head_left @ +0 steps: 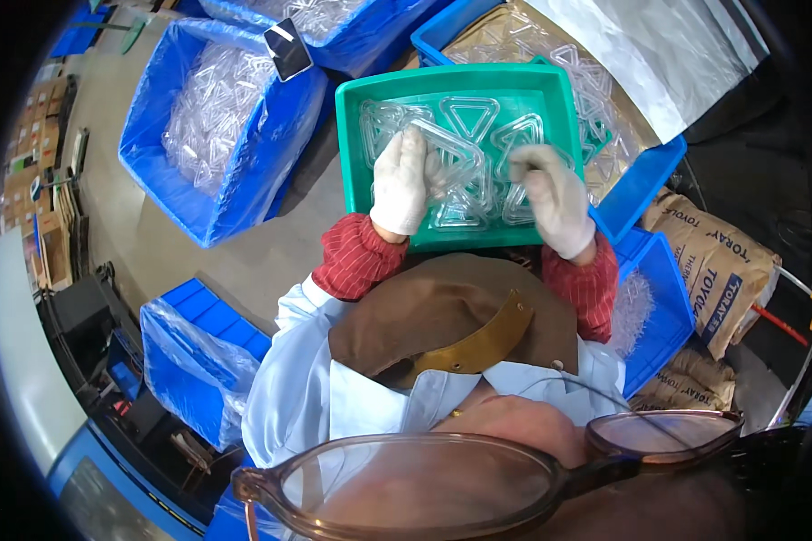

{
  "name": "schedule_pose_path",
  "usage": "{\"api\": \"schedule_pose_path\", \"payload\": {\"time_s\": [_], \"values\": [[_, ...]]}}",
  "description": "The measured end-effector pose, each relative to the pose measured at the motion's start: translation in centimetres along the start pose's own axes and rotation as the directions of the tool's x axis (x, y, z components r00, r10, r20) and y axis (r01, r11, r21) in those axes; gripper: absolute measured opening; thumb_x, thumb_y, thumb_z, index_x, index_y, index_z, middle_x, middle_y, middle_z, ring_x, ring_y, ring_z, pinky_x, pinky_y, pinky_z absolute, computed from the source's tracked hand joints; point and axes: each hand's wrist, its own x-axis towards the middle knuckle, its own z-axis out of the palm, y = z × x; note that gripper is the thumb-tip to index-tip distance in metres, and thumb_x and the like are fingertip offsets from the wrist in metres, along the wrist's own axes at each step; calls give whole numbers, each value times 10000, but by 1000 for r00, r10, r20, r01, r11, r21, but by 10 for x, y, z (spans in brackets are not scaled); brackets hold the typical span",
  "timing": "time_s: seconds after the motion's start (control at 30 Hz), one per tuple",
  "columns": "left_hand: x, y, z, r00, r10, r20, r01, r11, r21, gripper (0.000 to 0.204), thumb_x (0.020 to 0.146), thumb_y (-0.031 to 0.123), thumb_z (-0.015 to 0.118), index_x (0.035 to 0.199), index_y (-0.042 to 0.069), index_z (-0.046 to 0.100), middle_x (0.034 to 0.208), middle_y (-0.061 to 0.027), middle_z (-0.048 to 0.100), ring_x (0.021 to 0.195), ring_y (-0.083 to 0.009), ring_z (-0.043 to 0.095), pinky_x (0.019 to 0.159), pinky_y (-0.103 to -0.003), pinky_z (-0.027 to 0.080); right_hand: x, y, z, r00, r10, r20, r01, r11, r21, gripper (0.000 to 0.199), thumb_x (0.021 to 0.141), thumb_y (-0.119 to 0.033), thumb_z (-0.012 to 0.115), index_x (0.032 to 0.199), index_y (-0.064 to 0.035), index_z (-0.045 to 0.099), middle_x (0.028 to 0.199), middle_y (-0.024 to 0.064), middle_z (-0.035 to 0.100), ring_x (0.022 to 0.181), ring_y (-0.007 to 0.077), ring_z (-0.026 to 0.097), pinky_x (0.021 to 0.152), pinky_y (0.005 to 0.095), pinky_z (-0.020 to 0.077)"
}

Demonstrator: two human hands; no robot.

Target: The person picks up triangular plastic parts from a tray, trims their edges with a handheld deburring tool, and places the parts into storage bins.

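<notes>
Both my hands wear white gloves and are over a green tray (456, 79) of clear plastic triangle frames. My left hand (401, 180) is closed on one clear plastic triangle (449, 142), which it holds tilted above the others. Over the tray's right side, my right hand (555, 200) has its fingers bent and slightly apart, with nothing visible in them. Just beyond its fingertips lies another clear triangle (518, 132). More triangles (471, 117) lie loose along the tray floor, some overlapping. My right palm is turned away from view.
Lined blue bins of clear pieces stand left (218, 212) and far ahead (370, 54). Behind the green tray is a blue crate (429, 41) with cardboard and triangles. A phone-like dark device (288, 50) rests on a bin rim. Brown paper sacks (708, 261) lie right.
</notes>
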Motion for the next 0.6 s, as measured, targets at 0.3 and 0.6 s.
{"api": "schedule_pose_path", "payload": {"time_s": [0.3, 0.6], "values": [[-6, 2, -4, 997, -6, 73, -1, 996, 91, 330, 966, 329, 384, 785, 61, 451, 547, 15, 371, 416, -71, 332, 359, -230, 289, 17, 13, 25, 944, -318, 83, 317, 948, 25, 245, 876, -277, 537, 940, -52, 610, 751, 119, 582, 690, 309, 581, 606, 360, 453], [-15, -19, 1, 883, 277, 379, -435, 788, 436, 350, 964, 345, 378, 787, 60, 475, 573, -1, 431, 430, -80, 375, 391, -229, 329, 23, 29, 42, 972, -231, -36, 229, 972, -55, 209, 872, -253, 559, 959, -72, 619, 800, 109, 622, 697, 286, 605, 607, 337, 475]]}}
